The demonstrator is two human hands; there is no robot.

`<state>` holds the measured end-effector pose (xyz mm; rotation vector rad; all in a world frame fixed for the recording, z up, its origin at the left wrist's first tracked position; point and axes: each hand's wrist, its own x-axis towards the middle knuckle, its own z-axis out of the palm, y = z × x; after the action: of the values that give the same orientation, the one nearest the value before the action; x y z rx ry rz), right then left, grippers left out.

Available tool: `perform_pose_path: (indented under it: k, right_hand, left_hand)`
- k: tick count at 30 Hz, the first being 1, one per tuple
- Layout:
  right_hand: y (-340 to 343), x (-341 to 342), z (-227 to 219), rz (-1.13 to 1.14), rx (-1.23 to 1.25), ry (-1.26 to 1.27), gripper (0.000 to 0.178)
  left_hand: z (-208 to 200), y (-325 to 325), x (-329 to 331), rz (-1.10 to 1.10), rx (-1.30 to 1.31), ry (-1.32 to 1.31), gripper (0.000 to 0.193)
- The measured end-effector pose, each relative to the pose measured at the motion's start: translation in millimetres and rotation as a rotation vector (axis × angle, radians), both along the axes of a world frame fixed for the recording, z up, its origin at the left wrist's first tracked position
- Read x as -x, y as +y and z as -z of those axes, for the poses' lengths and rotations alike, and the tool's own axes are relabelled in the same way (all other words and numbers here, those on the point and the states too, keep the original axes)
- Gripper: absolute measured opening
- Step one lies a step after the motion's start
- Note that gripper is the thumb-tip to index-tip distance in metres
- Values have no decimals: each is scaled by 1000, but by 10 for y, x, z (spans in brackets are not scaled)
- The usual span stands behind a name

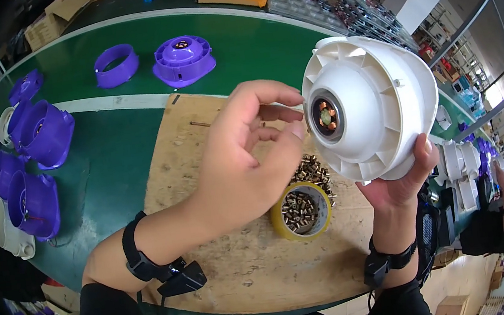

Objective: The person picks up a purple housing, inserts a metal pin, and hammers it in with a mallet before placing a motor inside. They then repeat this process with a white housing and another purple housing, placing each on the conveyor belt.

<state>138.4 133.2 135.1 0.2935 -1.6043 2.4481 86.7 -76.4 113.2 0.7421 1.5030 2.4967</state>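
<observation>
White plastic housing (361,100) is sitting raised at two o'clock from the middle of the view, its round dark socket (326,115), with copper-coloured pieces inside, facing nine o'clock. It is probably handling as a light, stiff, hollow shell, perhaps slippery, with thin ribs looking easiest to crack, so the broad outer wall is offering the safest hold. The right hand (398,182) is gripping it there from below; the left hand (232,150) is hovering open beside the socket, fingers curved, any contact being impossible to judge. From the housing, a yellow tape roll (279,218) full of small brass-coloured pieces (299,210) is resting at seven o'clock on a wooden board (228,267); a purple housing (183,56) is standing at ten.
</observation>
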Motion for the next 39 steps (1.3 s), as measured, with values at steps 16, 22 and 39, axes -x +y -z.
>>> perform_pose_path:
  k: [16,22,39]
  right_hand:
    - [-61,58,30,-45,22,-39,93]
    - [-83,53,32,-35,33,-61,93]
    - [-91,120,85,-133,105,-88,89]
  left_hand:
    - [-4,-78,81,-210,293,524,46]
    - [-40,-97,141,-314,356,676,44]
    - [6,-99,156,-345,393,600,31]
